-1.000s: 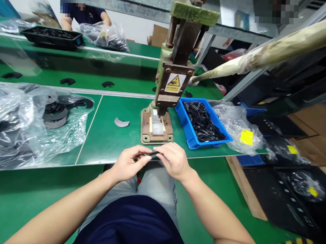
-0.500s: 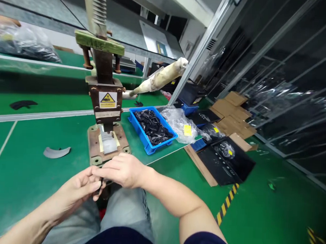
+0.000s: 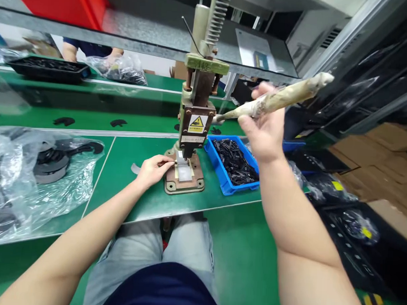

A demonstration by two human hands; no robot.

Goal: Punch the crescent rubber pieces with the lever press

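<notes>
My left hand (image 3: 154, 169) is closed at the left of the press base (image 3: 171, 186), pinching a small dark part (image 3: 174, 162) by the metal fixture (image 3: 184, 173). My right hand (image 3: 267, 128) is raised at the wrapped lever (image 3: 287, 95) of the hand press (image 3: 198, 121), its palm and thumb against the handle and its fingers curled behind it. Right of the press, a blue tray (image 3: 227, 189) holds many black parts (image 3: 236, 163). A grey curved piece (image 3: 135, 168) lies left of my left hand, partly hidden by it.
Plastic bags with dark curved parts (image 3: 51, 164) cover the bench at left. Beyond, black curved pieces (image 3: 64, 121) lie on a green strip. A person's hands (image 3: 116, 52) are at a bag across the bench. Cardboard (image 3: 385, 165) stands at right.
My hands have parted: the left moved up to the press fixture with the small part, the right rose to the lever. The view has swung left, showing the bags and the other person.
</notes>
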